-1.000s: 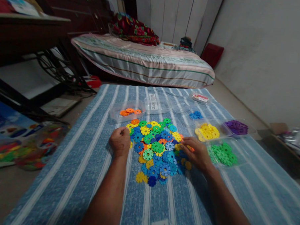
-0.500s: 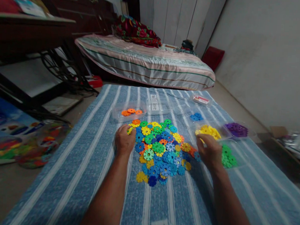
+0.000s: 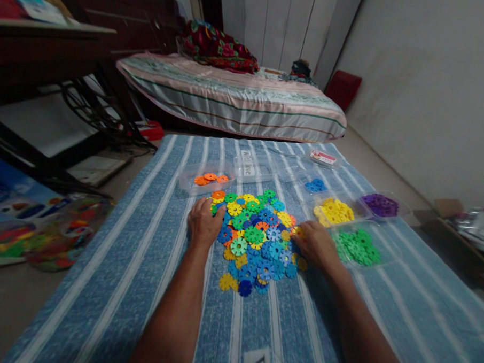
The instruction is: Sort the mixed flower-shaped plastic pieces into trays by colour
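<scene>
Head view: discs (image 3: 255,238), flat plastic snowflake pieces in blue, green, yellow and orange, lie heaped on the blue striped cloth (image 3: 141,273), and both hands rest on the heap's edges. Half a second ago the right hand (image 3: 317,245) was over at the yellow tray (image 3: 334,211); now it is back on the right rim of the pile, fingers curled down onto a yellowish piece, though whether the grip is pinching it or only pressing on it cannot be told. That return suggests one piece has been dropped off and another is being picked. The left hand (image 3: 204,222) has slid a little forward along the left rim, its grip spread flat with fingertips on a green and yellow piece.

Around the heap stand clear trays holding sorted colours: orange (image 3: 208,178) beyond the left hand, blue (image 3: 316,185), purple (image 3: 380,204) and green (image 3: 357,245) just beside the right hand. A small labelled box (image 3: 247,168) sits behind the pile. Further off are a bed (image 3: 233,103) and a dark table frame (image 3: 51,50). Nothing lies between the hands and the trays.
</scene>
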`<act>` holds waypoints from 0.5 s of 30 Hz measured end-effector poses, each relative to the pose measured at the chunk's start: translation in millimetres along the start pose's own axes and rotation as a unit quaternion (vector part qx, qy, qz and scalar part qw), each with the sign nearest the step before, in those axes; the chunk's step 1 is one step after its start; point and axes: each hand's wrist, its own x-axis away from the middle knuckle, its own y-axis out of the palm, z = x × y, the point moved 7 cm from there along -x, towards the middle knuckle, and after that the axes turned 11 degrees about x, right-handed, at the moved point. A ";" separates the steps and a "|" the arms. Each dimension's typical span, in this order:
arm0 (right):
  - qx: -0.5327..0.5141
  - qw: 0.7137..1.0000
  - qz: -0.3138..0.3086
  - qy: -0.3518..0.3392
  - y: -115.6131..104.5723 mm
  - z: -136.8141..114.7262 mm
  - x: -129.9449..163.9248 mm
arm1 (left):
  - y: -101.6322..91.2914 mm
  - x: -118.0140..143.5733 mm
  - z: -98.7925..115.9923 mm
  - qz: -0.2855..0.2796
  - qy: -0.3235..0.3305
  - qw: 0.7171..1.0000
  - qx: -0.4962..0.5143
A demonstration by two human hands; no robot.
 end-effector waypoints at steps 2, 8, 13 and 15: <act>-0.001 1.000 -0.016 0.005 0.5 -0.1 0.3 | 0.1 0.3 1.4 -0.003 0.003 1.000 -0.002; -0.045 0.999 0.023 0.012 -5.1 2.0 2.4 | -0.6 -0.5 4.1 -0.017 0.011 1.000 -0.008; -0.129 0.989 0.063 -0.048 -13.2 -4.1 4.3 | -1.1 -0.8 5.0 -0.025 0.004 1.000 -0.013; -0.155 0.982 0.083 -0.065 -20.3 -6.0 5.6 | -1.7 -0.6 5.6 -0.024 0.005 1.000 -0.013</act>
